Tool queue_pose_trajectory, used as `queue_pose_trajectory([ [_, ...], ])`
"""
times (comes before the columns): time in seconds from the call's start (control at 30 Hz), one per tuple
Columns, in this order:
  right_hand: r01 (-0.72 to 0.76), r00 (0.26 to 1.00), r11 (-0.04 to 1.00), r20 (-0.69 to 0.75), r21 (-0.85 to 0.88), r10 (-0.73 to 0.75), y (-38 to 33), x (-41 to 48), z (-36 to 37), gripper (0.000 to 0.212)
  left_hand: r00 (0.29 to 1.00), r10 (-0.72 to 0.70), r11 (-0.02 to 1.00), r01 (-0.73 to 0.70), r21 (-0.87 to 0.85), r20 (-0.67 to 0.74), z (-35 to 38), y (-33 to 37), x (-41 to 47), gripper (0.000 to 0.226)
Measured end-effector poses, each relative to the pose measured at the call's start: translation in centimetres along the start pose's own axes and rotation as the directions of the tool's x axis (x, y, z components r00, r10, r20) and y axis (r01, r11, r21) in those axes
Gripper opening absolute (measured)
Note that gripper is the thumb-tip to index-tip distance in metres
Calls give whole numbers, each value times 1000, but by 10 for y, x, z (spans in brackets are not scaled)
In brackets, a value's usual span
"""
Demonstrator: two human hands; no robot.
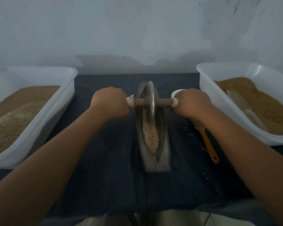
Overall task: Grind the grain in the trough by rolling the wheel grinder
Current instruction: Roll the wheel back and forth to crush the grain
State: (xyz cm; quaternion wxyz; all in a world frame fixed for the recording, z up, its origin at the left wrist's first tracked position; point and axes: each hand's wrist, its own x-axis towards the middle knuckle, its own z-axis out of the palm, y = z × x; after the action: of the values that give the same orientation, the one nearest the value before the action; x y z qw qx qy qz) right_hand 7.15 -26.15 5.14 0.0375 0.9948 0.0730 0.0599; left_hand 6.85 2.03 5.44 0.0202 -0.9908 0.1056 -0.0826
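Currently the wheel grinder (152, 97) stands on edge in the far half of the trough (164, 160), with its wooden axle (140, 102) lying crosswise, left to right. The left hand (110, 103) has its fingers curled round the left end of the axle and the right hand (192, 104) is wrapped round the right end. The two fists sit one each side of the wheel, about equally near it. The trough's long axis runs straight away from the body, square to the axle. The grain (151, 139) is a pale heap in the groove, nearly all of it on the near side of the wheel, between the wheel and the trough's near tip. The wheel's lower edge meets the heap's far end. Judgement: the coming stroke is a pull toward the body along the trough. Both hands should draw evenly so the disc does not lean on a wall. A few stray grains lie on the dark cloth (104, 160) by the yellow-handled brush (208, 144), so spill over the rim looks likely.
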Motion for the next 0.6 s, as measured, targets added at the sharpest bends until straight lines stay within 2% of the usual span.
queue_pose_trajectory([
  [0.07, 48, 998, 998, 38, 35, -50, 5, -23, 2, 32, 998, 66, 998, -66, 7, 8, 4, -4, -26, 26],
  [0.13, 81, 978, 986, 178, 146, -107, 13, -53, 0, 36, 989, 148, 989, -148, 22, -16, 10, -10, -54, 29],
  [0.2, 86, 947, 968, 281, 234, -152, 17, -71, -6, 33, 984, 169, 986, -169, 14, -56, 15, -14, -70, 36],
  [0.23, 91, 945, 965, 285, 245, -161, 17, -71, -6, 30, 985, 159, 987, -159, 17, -71, 17, -15, -69, 38],
  [0.27, 95, 954, 971, 257, 221, -152, 16, -66, -4, 30, 987, 139, 990, -138, 22, -77, 19, -13, -64, 38],
  [0.33, 88, 992, 992, 82, 92, -95, 9, -44, 2, 33, 995, 74, 997, -73, 18, -71, 20, -10, -40, 38],
  [0.4, 44, 993, 999, -106, -21, -46, 1, -18, 3, 35, 997, -2, 1000, 1, -8, -78, 19, -8, -12, 41],
  [0.43, 25, 989, 999, -141, -47, -32, -1, -6, 2, 34, 996, -29, 999, 28, -16, -85, 19, -8, 0, 42],
  [0.53, 34, 994, 998, -104, -50, -39, -3, 9, -4, 31, 997, -50, 998, 49, -29, -50, 19, -5, 8, 35],
  [0.6, 80, 997, 996, -8, -31, -80, 0, -1, -10, 26, 999, -31, 997, 31, -74, -6, 18, -6, -7, 34],
])
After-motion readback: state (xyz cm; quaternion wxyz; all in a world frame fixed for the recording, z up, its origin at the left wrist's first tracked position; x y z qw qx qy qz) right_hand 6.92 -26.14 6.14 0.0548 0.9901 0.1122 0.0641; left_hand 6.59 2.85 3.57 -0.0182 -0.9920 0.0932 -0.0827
